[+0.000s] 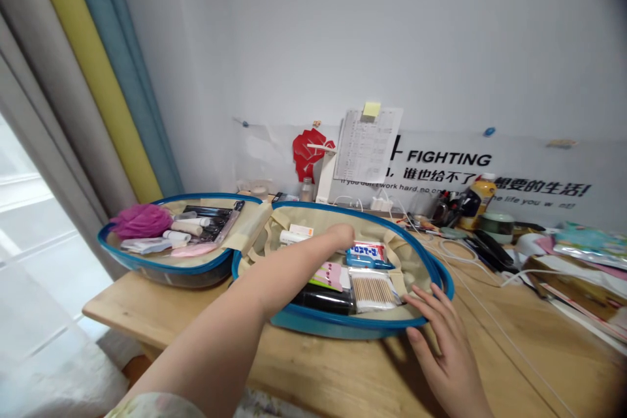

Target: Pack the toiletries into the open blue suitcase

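A blue-rimmed toiletry case lies open on the table in two halves, its right half (333, 328) nearer me. My left hand (340, 236) reaches over that half, its fingers curled and hidden, next to a white tube (294, 236) and a blue-and-white packet (368, 255). Below it are a pack of cotton swabs (373, 290), a black bottle (323, 299) and a pink packet (329, 276). My right hand (441, 339) rests with its fingers apart on the blue rim. The left half (161, 266) holds a pink bath puff (141, 221) and a clear pouch (215, 225).
The wooden table (147, 304) ends at the left beside grey, yellow and blue curtains (98, 78). To the right lie white cables (470, 255), a yellow-labelled bottle (477, 202), a green jar (497, 227) and stacked papers (578, 281). A printed sign (450, 170) hangs on the wall.
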Demonstrator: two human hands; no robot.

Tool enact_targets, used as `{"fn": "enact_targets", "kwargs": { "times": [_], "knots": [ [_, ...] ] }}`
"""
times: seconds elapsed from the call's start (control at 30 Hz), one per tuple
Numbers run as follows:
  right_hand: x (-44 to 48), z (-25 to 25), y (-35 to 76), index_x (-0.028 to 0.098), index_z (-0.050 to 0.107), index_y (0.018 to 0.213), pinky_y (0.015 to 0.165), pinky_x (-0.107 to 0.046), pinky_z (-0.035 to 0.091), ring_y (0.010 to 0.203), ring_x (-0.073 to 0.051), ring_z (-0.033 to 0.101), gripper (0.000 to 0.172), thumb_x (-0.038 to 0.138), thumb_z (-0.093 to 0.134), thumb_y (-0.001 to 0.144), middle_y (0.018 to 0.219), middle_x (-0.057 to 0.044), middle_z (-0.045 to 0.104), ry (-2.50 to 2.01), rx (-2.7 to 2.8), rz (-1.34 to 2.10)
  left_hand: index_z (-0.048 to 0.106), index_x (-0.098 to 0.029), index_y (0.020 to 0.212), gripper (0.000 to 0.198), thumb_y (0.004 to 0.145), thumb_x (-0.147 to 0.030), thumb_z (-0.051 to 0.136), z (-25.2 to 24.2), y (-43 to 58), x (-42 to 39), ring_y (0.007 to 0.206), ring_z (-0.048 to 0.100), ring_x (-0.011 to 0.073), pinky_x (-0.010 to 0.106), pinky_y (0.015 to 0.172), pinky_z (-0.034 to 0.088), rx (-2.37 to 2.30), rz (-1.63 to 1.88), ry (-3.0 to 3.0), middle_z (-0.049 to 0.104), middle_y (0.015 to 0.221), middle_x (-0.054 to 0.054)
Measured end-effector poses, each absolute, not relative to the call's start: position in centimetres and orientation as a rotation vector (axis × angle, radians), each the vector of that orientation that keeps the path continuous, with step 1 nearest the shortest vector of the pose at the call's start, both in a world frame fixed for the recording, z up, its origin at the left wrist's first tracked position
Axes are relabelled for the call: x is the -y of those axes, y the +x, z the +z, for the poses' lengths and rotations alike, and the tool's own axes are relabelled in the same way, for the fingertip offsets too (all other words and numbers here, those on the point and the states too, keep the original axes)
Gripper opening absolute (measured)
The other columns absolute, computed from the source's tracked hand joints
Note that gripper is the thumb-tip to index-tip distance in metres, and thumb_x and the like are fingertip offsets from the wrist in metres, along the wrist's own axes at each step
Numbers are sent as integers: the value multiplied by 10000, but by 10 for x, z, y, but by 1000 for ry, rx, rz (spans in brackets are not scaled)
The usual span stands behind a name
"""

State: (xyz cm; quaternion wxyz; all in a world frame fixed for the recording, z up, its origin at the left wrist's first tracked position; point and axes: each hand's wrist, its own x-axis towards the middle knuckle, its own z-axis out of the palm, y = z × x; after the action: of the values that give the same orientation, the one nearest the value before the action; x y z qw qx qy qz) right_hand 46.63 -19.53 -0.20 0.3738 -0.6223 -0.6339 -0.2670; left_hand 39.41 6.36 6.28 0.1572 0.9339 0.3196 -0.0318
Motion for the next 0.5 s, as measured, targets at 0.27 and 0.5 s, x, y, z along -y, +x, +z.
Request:
{"fn": "enact_targets", "kwargs": {
  "times": [0.27,0.5],
  "knots": [
    [193,-5,471,247,546,1178,947,-518,449,1281,-314,447,343,408,424,901,1193,-101,609,-1580,1624,-704,593,-186,1217,340,890,-268,547,114,346,-88,1131,572,164,248,989,417,-813,218,2573,614,1268,49],
    [193,-3,472,224,552,1152,945,-493,445,1281,-311,446,326,394,414,911,1194,-101,604,-1576,1650,-745,571,-158,1230,442,919,-389,356,138,197,-142,1070,597,167,238,880,469,-1116,447,2467,639,1220,66]
  ]
}}
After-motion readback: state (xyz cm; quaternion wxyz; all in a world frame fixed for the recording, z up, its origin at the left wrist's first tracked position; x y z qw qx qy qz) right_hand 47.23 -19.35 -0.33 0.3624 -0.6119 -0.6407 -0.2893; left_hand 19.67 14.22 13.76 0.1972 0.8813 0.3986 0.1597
